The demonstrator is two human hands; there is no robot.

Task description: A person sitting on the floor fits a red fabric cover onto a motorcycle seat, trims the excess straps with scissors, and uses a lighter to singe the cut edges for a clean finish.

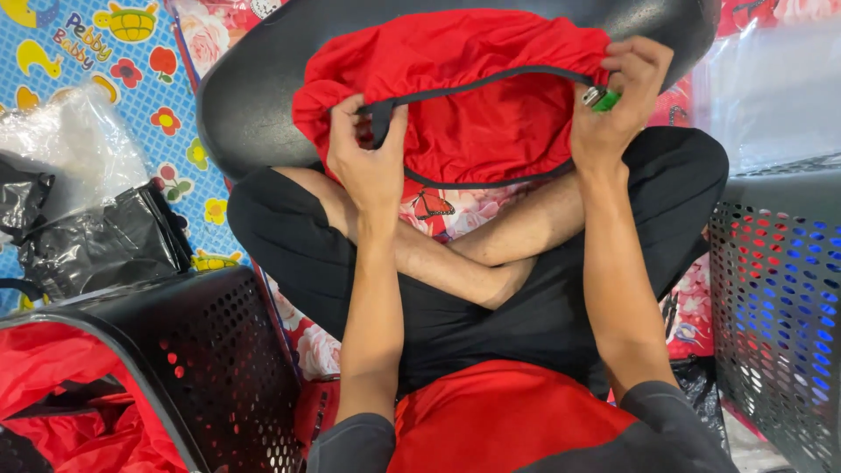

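Note:
I sit cross-legged and hold a red fabric bag with black trim stretched between both hands, over a black plastic tray. My left hand pinches the black trim and a short black strap at the bag's left edge. My right hand grips the trim at the right edge, together with a small green and silver object pressed between its fingers. The bag's opening faces me.
A black perforated basket at lower left holds red fabric. Another perforated basket stands at right with red and blue things inside. Black bags in clear plastic lie at left on a patterned blue mat.

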